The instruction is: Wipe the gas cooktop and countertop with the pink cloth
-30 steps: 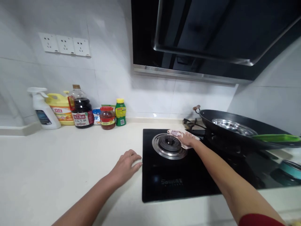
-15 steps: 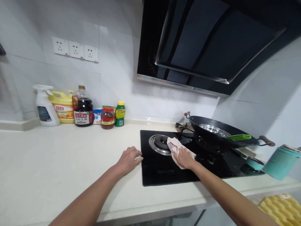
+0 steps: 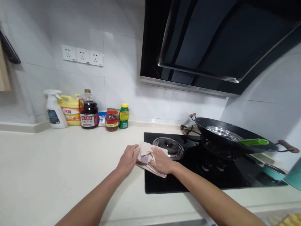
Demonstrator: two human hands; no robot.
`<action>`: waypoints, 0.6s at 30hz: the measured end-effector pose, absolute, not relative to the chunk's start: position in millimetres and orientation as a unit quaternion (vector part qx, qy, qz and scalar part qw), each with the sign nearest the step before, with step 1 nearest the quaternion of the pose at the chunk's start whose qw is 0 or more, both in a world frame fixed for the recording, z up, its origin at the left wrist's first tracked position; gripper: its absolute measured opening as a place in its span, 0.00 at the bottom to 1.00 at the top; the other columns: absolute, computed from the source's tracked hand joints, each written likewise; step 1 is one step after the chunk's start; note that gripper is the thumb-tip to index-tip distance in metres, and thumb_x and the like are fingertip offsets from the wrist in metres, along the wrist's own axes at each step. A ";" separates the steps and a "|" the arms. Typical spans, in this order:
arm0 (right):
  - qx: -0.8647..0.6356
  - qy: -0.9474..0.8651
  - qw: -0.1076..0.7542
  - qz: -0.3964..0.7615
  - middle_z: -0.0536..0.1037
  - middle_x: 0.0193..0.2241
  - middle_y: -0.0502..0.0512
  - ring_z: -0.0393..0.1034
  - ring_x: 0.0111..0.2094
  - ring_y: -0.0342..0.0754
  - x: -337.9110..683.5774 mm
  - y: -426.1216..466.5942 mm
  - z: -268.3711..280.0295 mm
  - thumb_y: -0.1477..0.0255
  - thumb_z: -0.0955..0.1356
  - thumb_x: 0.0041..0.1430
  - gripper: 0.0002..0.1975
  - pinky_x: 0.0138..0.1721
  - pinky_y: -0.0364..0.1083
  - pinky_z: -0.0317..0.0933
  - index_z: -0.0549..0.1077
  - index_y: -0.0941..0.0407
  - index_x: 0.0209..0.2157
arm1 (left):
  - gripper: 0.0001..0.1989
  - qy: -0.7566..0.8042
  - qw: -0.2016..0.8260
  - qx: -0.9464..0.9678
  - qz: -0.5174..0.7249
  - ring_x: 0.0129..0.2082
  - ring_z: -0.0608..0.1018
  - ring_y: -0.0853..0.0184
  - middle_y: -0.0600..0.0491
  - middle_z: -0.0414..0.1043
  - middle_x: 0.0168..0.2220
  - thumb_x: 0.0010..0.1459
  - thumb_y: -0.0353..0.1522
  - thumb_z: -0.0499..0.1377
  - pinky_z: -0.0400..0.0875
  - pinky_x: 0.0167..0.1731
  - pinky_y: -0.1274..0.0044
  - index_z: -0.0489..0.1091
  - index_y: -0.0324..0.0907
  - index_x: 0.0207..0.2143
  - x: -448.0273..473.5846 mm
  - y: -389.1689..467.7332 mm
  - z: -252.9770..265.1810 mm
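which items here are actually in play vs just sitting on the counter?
In play:
- left hand and right hand, both on the cloth
- cloth, bunched at the hob's left edge
- black hob
- burner beside the cloth

Just sitting:
- wok
- spray bottle
- yellow jug
- dark sauce bottle
- red-lidded jar
- green bottle

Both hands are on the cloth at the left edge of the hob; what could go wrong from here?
1. The wok sits on the right burner with its near handle sticking out; a wide sweep of the right hand could perhaps knock it.
2. The cloth lies close to the left burner; a loose fold might snag on its cap.
3. The left hand is at the hob's rim; the cloth could push dirt onto the countertop.
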State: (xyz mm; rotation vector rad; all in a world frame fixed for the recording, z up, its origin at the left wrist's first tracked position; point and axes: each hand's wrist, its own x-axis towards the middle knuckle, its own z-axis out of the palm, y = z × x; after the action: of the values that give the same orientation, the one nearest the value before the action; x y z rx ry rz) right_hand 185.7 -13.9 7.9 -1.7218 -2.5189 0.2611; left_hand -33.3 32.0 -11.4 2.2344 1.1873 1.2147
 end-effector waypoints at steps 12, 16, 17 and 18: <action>-0.651 -0.755 0.029 0.075 0.54 0.70 0.62 0.51 0.68 0.63 205.4 167.2 15.7 0.54 0.64 0.67 0.32 0.66 0.69 0.45 0.58 0.52 0.67 | 0.22 0.454 0.118 0.795 0.385 0.54 0.72 0.55 0.44 0.65 0.54 0.68 0.44 0.49 0.68 0.56 0.58 0.69 0.44 0.56 -39.3 26.7 -7.9; -0.697 -0.714 0.028 0.057 0.65 0.62 0.60 0.64 0.59 0.58 259.8 198.4 15.1 0.60 0.68 0.66 0.25 0.59 0.64 0.61 0.66 0.54 0.60 | 0.20 0.462 0.128 0.808 0.343 0.53 0.73 0.56 0.46 0.67 0.53 0.68 0.44 0.49 0.69 0.56 0.59 0.72 0.45 0.53 -39.4 24.9 -9.2; -0.707 -0.705 0.027 0.054 0.67 0.60 0.60 0.66 0.57 0.57 275.2 201.1 14.9 0.60 0.68 0.66 0.24 0.57 0.63 0.63 0.67 0.54 0.59 | 0.20 0.466 0.130 0.809 0.333 0.53 0.73 0.56 0.46 0.68 0.52 0.68 0.44 0.49 0.69 0.55 0.59 0.72 0.46 0.53 -39.3 24.8 -9.1; -0.717 -0.695 0.026 0.050 0.69 0.59 0.60 0.68 0.55 0.56 290.6 201.9 14.6 0.61 0.68 0.66 0.23 0.55 0.61 0.65 0.68 0.55 0.58 | 0.20 0.470 0.132 0.810 0.325 0.53 0.73 0.56 0.46 0.68 0.52 0.68 0.45 0.49 0.70 0.55 0.60 0.73 0.46 0.53 -39.2 24.8 -8.7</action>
State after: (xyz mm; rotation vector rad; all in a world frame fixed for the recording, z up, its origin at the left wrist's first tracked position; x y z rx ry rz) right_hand 290.6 201.9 14.6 -2.2155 -2.1475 0.1538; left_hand -39.2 24.8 -8.7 2.3507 1.3639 0.9441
